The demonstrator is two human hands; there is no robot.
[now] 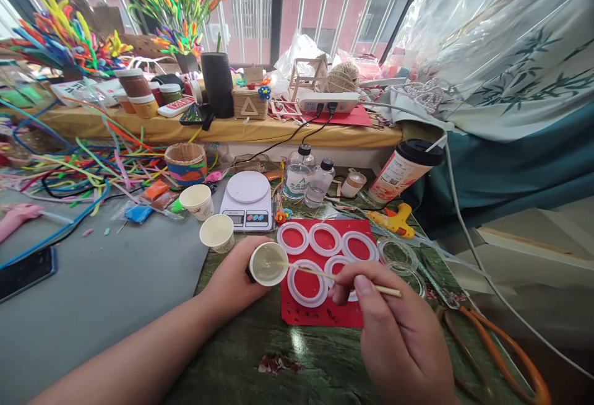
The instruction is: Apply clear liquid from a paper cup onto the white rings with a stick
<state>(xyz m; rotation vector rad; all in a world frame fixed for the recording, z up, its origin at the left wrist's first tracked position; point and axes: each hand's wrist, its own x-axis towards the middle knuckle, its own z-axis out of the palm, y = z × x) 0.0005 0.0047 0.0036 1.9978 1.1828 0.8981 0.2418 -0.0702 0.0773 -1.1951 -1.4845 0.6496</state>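
My left hand (236, 275) is wrapped round a paper cup (254, 270) that is tilted toward me, with a clear, shiny liquid inside. Between the thumb and fingers of my right hand (394, 324) is a thin wooden stick (387, 291), its far tip inside the cup. Just right of the cup, several white ring molds (291, 282) lie on a red sheet (320, 316); my right hand covers part of one. Two more paper cups (217, 233) stand behind my left hand, beside a white kitchen scale (247, 189).
Two clear bottles (297, 183) with black caps stand behind the molds. At the right are a yellow glue gun (394, 220), a lidded drink cup (401, 169), clear rings (400, 256) and orange-handled scissors (501, 343). A phone (28, 272) lies on the grey mat (116, 324).
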